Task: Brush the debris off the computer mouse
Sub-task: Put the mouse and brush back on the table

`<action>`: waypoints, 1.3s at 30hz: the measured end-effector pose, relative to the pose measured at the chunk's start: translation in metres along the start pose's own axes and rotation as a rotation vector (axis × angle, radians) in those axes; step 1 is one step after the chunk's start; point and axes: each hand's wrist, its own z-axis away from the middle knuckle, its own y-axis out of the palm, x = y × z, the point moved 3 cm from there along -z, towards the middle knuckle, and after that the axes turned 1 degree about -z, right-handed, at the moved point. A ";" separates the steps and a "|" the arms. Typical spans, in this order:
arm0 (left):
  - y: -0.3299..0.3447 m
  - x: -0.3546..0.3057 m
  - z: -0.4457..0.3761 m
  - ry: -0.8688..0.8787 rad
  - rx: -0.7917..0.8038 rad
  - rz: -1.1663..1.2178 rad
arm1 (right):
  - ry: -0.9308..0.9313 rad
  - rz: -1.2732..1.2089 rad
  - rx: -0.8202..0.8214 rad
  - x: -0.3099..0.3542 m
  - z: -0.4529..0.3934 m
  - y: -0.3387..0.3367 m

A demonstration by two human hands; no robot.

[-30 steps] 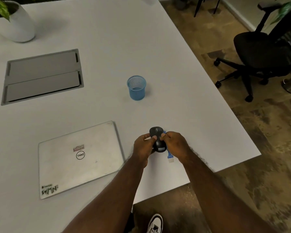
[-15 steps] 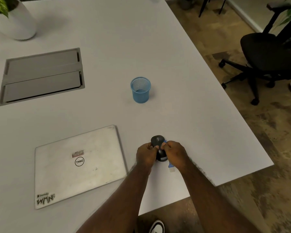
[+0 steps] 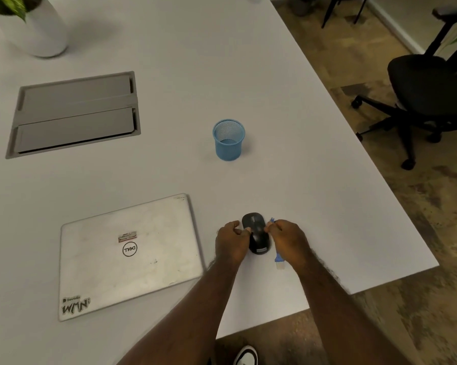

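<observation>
A black computer mouse [image 3: 256,233] lies on the white table [image 3: 314,206] near its front edge. My left hand [image 3: 231,245] grips the mouse's left side, with the thumb on top of it. My right hand [image 3: 288,241] is at the mouse's right side and holds a small blue brush [image 3: 278,259]. The brush's white bristle end sticks out below the hand, and its blue tip shows above the fingers. Most of the handle is hidden in the hand.
A closed silver laptop [image 3: 128,254] lies just left of my hands. A blue mesh cup [image 3: 228,140] stands further back, with a grey cable hatch [image 3: 74,114] and a white plant pot [image 3: 34,30] beyond. A black office chair [image 3: 430,96] stands off the table's right edge.
Both hands stay on the mouse in the same spot on the table. Only the view has shifted, so everything sits lower in the frame.
</observation>
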 end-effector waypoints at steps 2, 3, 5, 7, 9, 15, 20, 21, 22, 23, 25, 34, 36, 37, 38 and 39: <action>-0.013 -0.001 -0.001 0.045 -0.024 -0.001 | -0.017 -0.088 -0.039 0.001 0.002 -0.015; -0.020 -0.001 -0.001 0.069 -0.035 0.013 | -0.026 -0.152 -0.052 0.002 0.004 -0.024; -0.037 -0.001 -0.002 0.130 -0.076 0.026 | -0.047 -0.231 -0.075 0.007 0.007 -0.039; -0.057 0.000 -0.004 0.195 -0.135 -0.011 | -0.092 -0.238 -0.109 0.015 0.008 -0.052; -0.079 0.002 -0.006 0.259 -0.196 -0.084 | -0.127 -0.255 -0.158 0.029 0.006 -0.064; -0.140 0.013 -0.011 0.419 -0.441 -0.573 | -0.275 -0.219 -0.233 0.094 -0.011 -0.081; -0.169 0.038 -0.024 0.467 -0.468 -1.003 | -0.387 -0.117 -0.235 0.149 -0.032 -0.075; -0.174 0.043 -0.029 0.470 -0.452 -1.036 | -0.402 -0.080 -0.232 0.159 -0.037 -0.071; -0.179 0.046 -0.034 0.464 -0.431 -1.052 | -0.415 -0.041 -0.228 0.168 -0.043 -0.067; -0.182 0.049 -0.038 0.461 -0.417 -1.058 | -0.429 -0.001 -0.226 0.177 -0.048 -0.061; -0.188 0.052 -0.045 0.435 -0.369 -1.055 | -0.461 0.069 -0.233 0.192 -0.057 -0.050; -0.201 0.067 -0.061 0.375 -0.215 -1.048 | -0.423 0.327 -0.198 0.219 -0.094 -0.003; -0.202 0.069 -0.065 0.379 -0.226 -1.038 | -0.412 0.371 -0.193 0.220 -0.099 0.006; -0.203 0.070 -0.065 0.374 -0.225 -1.040 | -0.408 0.390 -0.194 0.220 -0.101 0.010; -0.203 0.070 -0.065 0.366 -0.223 -1.039 | -0.396 0.405 -0.195 0.220 -0.102 0.013; -0.203 0.070 -0.066 0.370 -0.224 -1.041 | -0.386 0.419 -0.204 0.219 -0.103 0.014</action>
